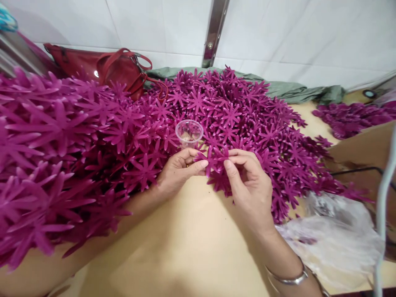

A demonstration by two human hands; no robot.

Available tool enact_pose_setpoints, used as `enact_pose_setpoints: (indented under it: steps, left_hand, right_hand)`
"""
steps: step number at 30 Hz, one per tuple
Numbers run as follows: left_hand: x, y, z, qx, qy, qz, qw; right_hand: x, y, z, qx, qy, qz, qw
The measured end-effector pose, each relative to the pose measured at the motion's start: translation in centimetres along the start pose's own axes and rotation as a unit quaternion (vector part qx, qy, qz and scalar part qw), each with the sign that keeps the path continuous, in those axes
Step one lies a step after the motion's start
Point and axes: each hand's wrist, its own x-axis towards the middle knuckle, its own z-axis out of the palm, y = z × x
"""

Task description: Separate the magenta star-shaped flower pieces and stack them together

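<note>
White tiled wall backs a tan tabletop [185, 247], where one great heap of magenta plastic flowers [93, 123], too many to count, spreads from nine to one o'clock, within reach. One smaller heap [349, 117] lies at two o'clock. One red bag [105, 68] sits at eleven, one clear plastic bag [334, 235] at four. One clear cup [189, 133] stands nestled upright among the blooms. Left hand [179, 169] and right hand [250, 189] both pinch one flower [215, 161] at centre, their grip closed on its petals.

Wall: white tiles [309, 37] ahead of me, a metal strip [214, 31] running up them.
Table: my tan top [185, 247].
</note>
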Motion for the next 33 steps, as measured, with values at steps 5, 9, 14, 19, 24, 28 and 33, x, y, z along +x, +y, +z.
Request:
enact_pose_setpoints:
  steps: [5, 9, 14, 19, 24, 28, 33]
  left_hand:
    - [0.1, -0.1, 0.0, 0.005, 0.039, 0.024, 0.999]
    - [0.1, 0.0, 0.0, 0.009, 0.034, 0.043, 0.998]
    - [0.1, -0.1, -0.1, 0.025, 0.02, 0.037, 0.999]
    - [0.0, -0.1, 0.0, 0.036, 0.005, 0.048, 0.998]
    - [-0.1, 0.0, 0.1, 0.051, -0.005, 0.041, 0.998]
    - [-0.2, 0.2, 0.1, 0.068, -0.011, 0.051, 0.996]
    - [-0.2, 0.3, 0.1, 0.067, -0.028, 0.074, 0.995]
  right_hand:
    - [0.3, 0.9, 0.1, 0.17, 0.048, 0.165, 0.97]
    - [1.2, 1.4, 0.0, 0.337, 0.034, 0.242, 0.909]
    - [1.9, 0.9, -0.5, 0.41, -0.005, 0.308, 0.858]
    - [1.5, 1.2, -0.4, 0.375, -0.008, 0.274, 0.886]
    - [1.5, 1.0, -0.3, 0.338, -0.009, 0.283, 0.897]
    - [1.4, 0.9, -0.2, 0.313, -0.021, 0.289, 0.904]
    - [0.9, 0.7, -0.2, 0.288, -0.063, 0.289, 0.911]
